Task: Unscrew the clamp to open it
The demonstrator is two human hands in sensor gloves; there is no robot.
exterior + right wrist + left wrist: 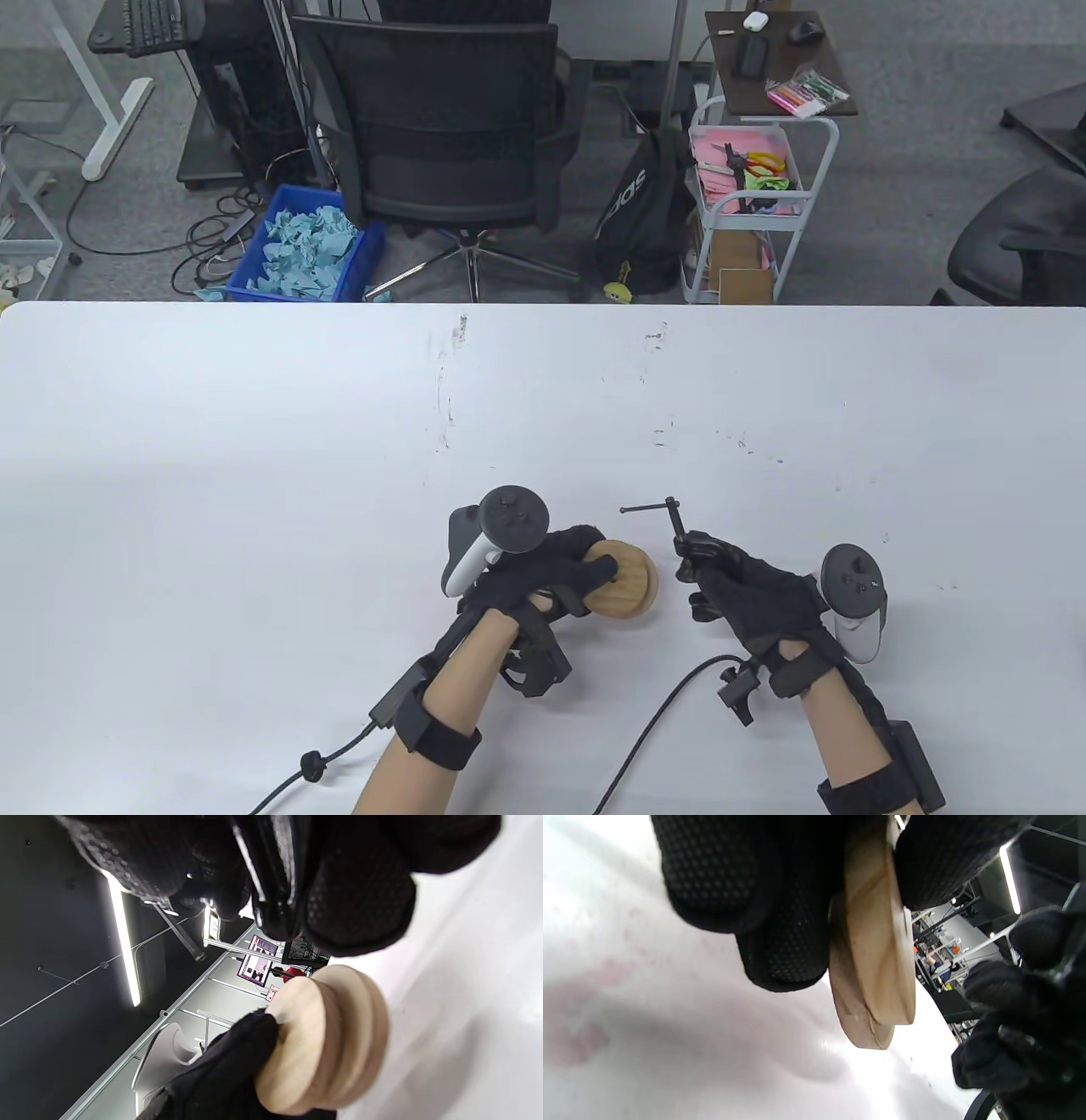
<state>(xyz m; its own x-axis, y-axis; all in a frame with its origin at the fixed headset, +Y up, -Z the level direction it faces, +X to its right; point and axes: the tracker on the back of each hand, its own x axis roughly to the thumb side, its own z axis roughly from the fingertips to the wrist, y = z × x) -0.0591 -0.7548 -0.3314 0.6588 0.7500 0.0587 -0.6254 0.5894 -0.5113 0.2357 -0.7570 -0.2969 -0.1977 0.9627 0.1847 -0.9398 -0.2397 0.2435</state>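
Note:
My right hand (738, 586) grips a small black metal clamp (689, 552), with its screw and cross-bar handle (649, 509) sticking up out of the fist. In the right wrist view the clamp's frame (275, 878) runs between my fingers (360, 899). My left hand (551, 573) grips a stack of round wooden discs (632, 586) by its edge, just above the table. The discs sit a short way left of the clamp and do not touch it. They also show in the left wrist view (878, 955) and the right wrist view (331, 1043).
The white table (254, 467) carries faint scuff marks. Glove cables (662, 722) trail toward the near edge. Beyond the far edge stand an office chair (450, 127), a blue bin of paper (305, 246) and a white cart (747, 195).

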